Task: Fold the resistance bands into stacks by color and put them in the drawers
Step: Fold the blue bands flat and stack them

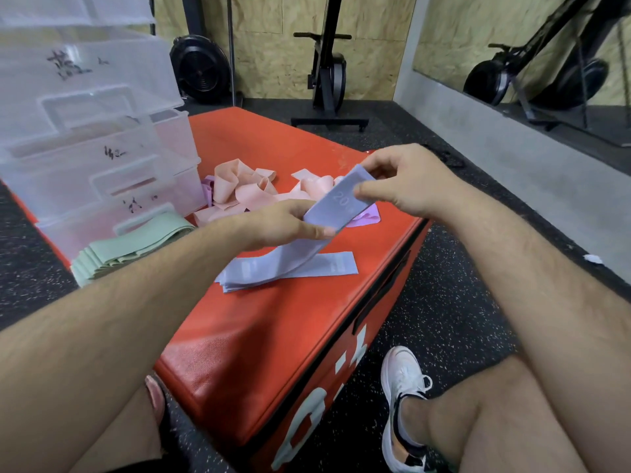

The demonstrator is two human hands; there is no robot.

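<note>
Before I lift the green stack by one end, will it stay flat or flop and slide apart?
Probably it flops: the pink bands of similar cloth lie curled and crumpled. The green stack is fanned at its near edge, so the layers look loose and may slide. Likely light, being thin strips.

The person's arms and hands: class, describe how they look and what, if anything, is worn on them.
The left forearm and right forearm are bare and hairy, with no sleeves in view. The left hand and right hand wear no gloves; no ring, watch or wristband shows.
</note>
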